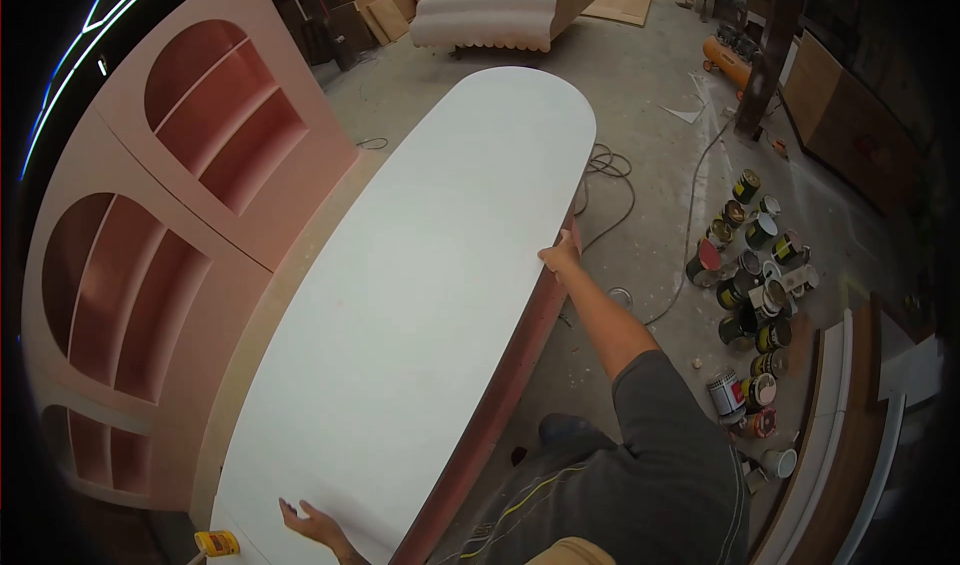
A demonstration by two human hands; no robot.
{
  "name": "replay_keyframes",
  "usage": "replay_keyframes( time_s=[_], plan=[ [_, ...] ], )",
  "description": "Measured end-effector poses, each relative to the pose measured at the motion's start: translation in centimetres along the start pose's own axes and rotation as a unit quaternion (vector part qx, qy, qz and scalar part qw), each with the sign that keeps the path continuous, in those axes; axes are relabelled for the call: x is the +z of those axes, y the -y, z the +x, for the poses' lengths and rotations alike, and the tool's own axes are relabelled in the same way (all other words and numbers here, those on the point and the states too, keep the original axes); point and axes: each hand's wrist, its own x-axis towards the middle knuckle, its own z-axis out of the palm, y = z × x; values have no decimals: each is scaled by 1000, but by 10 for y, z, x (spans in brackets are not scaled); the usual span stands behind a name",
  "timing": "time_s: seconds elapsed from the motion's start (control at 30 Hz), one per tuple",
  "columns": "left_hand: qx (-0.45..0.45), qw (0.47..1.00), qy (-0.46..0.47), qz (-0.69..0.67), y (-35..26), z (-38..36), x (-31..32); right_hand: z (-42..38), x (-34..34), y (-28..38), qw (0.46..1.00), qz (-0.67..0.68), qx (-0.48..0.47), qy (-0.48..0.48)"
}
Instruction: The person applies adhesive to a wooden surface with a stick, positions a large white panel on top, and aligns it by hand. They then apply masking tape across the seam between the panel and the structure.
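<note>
A long white board (420,285) with a rounded far end stretches away from me, lying on a pink base (500,395). My right hand (562,253) is at its right edge, thumb over the top and the other fingers curled around the side. Low in the view, my left hand (312,523) is over the near part of the board, with its fingers apart and nothing in them. A yellow-labelled container (216,543) stands near the board's near left corner.
Pink shelving with arched recesses (180,265) runs along the left. Several paint cans (760,227) crowd the floor at right, near a cable (612,165). A scallop-edged piece (490,20) stands beyond the board, and an orange compressor (727,62) sits farther back.
</note>
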Motion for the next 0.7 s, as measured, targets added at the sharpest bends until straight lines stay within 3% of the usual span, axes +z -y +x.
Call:
replay_keyframes(
  time_s=[0.1, 0.23, 0.33, 0.4, 0.47, 0.63, 0.7],
  plan=[
    [95, 980, 101, -146, -105, 36, 84, 25, -9, 4, 1000, 1, 7, -29],
    [181, 932, 203, -240, -273, 75, 198, 81, -25, -3, 995, 49, -26, -86],
    [230, 911, 262, -218, -396, 97, 277, 128, -28, -16, 989, 145, -9, -40],
    [193, 898, 320, -231, -464, 116, 354, 151, -30, -23, 990, 125, -32, -59],
    [214, 897, 341, -181, -528, 132, 409, 151, -33, -20, 994, 89, -42, -54],
    [254, 906, 334, -46, -625, 178, 551, 134, -47, -6, 996, 58, -43, -45],
    [247, 906, 341, -37, -653, 190, 593, 129, -51, -1, 990, 127, -52, -20]
  ],
)
